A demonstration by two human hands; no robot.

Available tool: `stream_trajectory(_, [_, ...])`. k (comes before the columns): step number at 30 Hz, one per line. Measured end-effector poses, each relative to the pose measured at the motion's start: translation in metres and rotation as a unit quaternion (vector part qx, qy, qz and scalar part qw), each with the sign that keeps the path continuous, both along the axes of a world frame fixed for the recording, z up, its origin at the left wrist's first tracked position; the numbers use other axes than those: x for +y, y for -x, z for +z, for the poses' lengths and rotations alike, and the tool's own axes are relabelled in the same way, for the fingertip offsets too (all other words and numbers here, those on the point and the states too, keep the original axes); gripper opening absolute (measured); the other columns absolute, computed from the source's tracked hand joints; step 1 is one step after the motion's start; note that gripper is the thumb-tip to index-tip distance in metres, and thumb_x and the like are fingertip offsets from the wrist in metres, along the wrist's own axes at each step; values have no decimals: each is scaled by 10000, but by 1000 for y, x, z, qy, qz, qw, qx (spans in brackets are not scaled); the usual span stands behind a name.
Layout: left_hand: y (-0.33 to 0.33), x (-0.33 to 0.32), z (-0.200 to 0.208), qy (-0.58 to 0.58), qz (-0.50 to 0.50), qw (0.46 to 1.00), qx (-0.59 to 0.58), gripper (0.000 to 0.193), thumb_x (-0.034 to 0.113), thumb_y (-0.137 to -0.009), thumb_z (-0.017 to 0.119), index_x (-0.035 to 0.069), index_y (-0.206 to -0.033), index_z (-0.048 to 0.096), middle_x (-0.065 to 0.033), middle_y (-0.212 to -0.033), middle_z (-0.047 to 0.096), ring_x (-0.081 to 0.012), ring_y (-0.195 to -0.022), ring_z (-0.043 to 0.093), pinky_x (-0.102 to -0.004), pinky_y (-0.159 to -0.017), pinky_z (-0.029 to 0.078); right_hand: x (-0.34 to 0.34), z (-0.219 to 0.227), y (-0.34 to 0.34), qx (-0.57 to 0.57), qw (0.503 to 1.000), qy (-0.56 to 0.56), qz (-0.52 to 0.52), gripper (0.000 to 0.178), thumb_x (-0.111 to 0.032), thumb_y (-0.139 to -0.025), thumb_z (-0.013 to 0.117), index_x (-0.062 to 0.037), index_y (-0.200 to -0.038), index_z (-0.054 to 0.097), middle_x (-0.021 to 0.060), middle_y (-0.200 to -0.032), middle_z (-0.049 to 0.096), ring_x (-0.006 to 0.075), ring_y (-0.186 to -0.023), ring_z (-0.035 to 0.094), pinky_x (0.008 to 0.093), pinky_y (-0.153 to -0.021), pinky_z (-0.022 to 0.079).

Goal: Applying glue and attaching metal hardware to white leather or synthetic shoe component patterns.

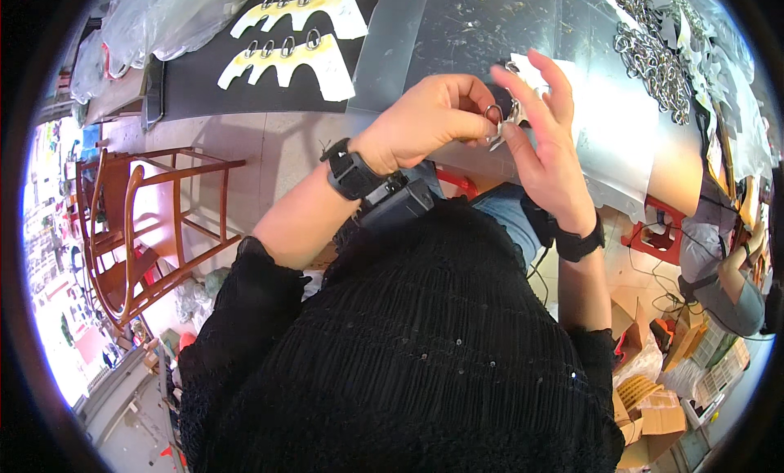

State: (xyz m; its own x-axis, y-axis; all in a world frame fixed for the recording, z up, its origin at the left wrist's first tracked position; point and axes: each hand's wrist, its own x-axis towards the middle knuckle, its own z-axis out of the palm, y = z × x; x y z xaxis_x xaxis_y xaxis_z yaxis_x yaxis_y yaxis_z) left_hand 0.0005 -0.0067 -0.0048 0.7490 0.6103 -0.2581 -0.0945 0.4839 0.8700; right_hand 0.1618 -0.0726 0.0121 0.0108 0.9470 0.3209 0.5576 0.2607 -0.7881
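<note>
My left hand (433, 120) is closed in a pinch on a metal ring (492, 112), at the near edge of the table. Beside it, my right hand (549, 150) has its thumb against a white piece (496, 140) that carries more metal rings; its upper fingers are raised and bent. My fingers hide much of this piece, and part of it shows white behind the right fingers. At the far left of the table lie two white, scalloped pieces, an upper one (347, 14) and a lower one (328, 79), each with several metal rings along one edge.
A heap of metal rings (649, 69) lies at the right of the table beside white scraps. Clear plastic bags (184, 20) sit at the far left. A wooden chair (175, 183) stands left, a red stool (660, 232) right. Another person's arm (735, 281) is at the right edge, above cardboard boxes (653, 428).
</note>
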Motion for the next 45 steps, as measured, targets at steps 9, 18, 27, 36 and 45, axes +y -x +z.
stream_trajectory(9, [5, 35, 28, -67, -64, 996, 18, 239, 8, -763, 600, 33, -951, 453, -48, -876, 567, -100, -754, 543, -227, -669, 453, 19, 7, -4, -68, 996, -21, 55, 98, -8, -739, 567, -32, -812, 506, 86, -957, 549, 275, -932, 506, 364, -823, 371])
stream_trajectory(18, [0, 45, 38, -566, 54, 813, 123, 280, 121, -678, 704, 46, -887, 535, -60, -1020, 524, -181, -999, 495, -312, -860, 391, 26, -11, -6, 194, 975, 40, -103, 57, -51, -852, 478, 5, -848, 486, 97, -885, 586, 127, -742, 513, 242, -648, 414])
stream_trajectory(27, [-37, 15, 14, -561, 269, 766, 164, 151, 112, -705, 673, 14, -745, 565, -92, -791, 504, -215, -714, 512, -290, -626, 427, 27, -2, 12, 153, 981, -25, -119, 34, -19, -841, 491, 11, -830, 481, 108, -836, 601, 171, -672, 583, 280, -580, 456])
stream_trajectory(36, [-53, 8, 6, -565, 282, 768, 108, 79, -21, -730, 597, 2, -761, 528, -93, -814, 494, -192, -684, 510, -267, -611, 432, 23, -9, 5, 198, 966, 30, -163, 85, -66, -839, 502, 17, -825, 510, 97, -810, 606, 138, -700, 552, 261, -607, 429])
stream_trajectory(45, [-60, -4, -8, -217, 322, 917, -86, 63, -33, -808, 540, 2, -793, 491, -48, -898, 543, -89, -761, 528, -217, -683, 440, 20, -1, 5, 521, 839, 114, -111, 109, -86, -846, 511, 22, -857, 512, 66, -879, 580, 81, -773, 511, 213, -694, 412])
